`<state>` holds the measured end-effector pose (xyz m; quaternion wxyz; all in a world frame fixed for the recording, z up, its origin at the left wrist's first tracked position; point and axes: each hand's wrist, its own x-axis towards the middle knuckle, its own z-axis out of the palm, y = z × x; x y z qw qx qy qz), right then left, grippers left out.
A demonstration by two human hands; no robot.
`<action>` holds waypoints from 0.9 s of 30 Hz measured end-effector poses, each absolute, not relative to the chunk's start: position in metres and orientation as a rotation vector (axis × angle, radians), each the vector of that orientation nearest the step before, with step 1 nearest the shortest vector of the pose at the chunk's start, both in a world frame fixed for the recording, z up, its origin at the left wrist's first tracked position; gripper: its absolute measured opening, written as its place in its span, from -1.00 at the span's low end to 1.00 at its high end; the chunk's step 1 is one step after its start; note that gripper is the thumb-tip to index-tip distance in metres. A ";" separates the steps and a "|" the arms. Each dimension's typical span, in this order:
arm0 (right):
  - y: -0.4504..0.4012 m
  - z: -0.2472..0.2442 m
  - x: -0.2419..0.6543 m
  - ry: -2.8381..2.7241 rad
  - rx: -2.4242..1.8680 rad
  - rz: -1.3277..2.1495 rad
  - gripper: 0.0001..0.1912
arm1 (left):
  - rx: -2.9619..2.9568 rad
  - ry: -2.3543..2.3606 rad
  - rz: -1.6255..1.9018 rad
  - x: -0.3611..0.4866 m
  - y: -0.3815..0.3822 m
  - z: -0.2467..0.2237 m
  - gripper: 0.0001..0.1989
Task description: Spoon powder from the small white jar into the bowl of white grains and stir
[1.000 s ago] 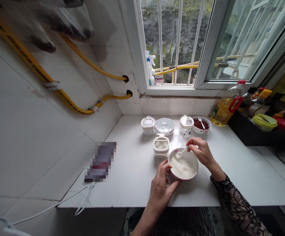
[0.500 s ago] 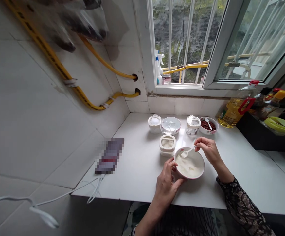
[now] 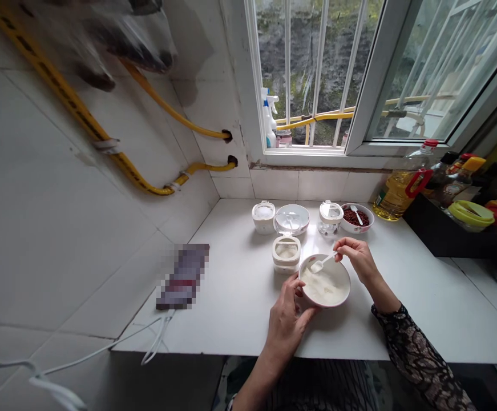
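My left hand (image 3: 289, 314) grips the near left side of a white bowl (image 3: 346, 292), which holds a pale, whitish powder (image 3: 325, 287). Pinched in the fingers of my right hand (image 3: 357, 258) is the handle of a small white spoon (image 3: 318, 266); its scoop is over the powder near the bowl's far left rim. Whether the scoop touches the powder, I cannot tell. Just left of the bowl stands a lidded seasoning jar (image 3: 286, 261) with pale contents, its clear lid raised.
Behind are another seasoning jar (image 3: 263, 220), a white bowl (image 3: 302, 217), a clear jar (image 3: 330, 222) and a bowl of red beans (image 3: 356, 228) with a spoon. An oil bottle (image 3: 391, 194) and a black condiment rack (image 3: 428, 231) stand right. A blurred-out dark object (image 3: 183, 277) with a white cable lies left.
The whole view has shifted slightly, so things on the counter appear a little further left. Both hands keep their hold on the bowl and the spoon.
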<state>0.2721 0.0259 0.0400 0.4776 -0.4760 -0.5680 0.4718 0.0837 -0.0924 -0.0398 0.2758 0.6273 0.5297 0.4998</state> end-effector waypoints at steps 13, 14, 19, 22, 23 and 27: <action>0.024 0.047 0.268 -1.234 -1.124 1.241 -0.89 | 1.704 1.421 1.347 0.084 -0.093 -0.040 -0.60; 0.023 0.048 0.265 -1.246 -1.098 1.229 -0.87 | 1.708 1.419 1.351 0.085 -0.093 -0.040 -0.59; 0.014 0.048 0.240 -1.583 -0.954 0.820 -0.88 | 1.745 1.425 1.341 0.084 -0.093 -0.041 -0.60; 0.010 0.046 0.230 -1.963 -0.765 0.356 -0.84 | 1.777 1.423 1.346 0.084 -0.093 -0.041 -0.62; 0.010 0.046 0.229 -2.042 -0.704 0.243 -0.81 | 1.785 1.423 1.349 0.084 -0.093 -0.041 -0.62; 0.010 0.047 0.239 -1.939 -0.726 0.163 -0.82 | 1.850 1.436 1.371 0.084 -0.093 -0.043 -0.60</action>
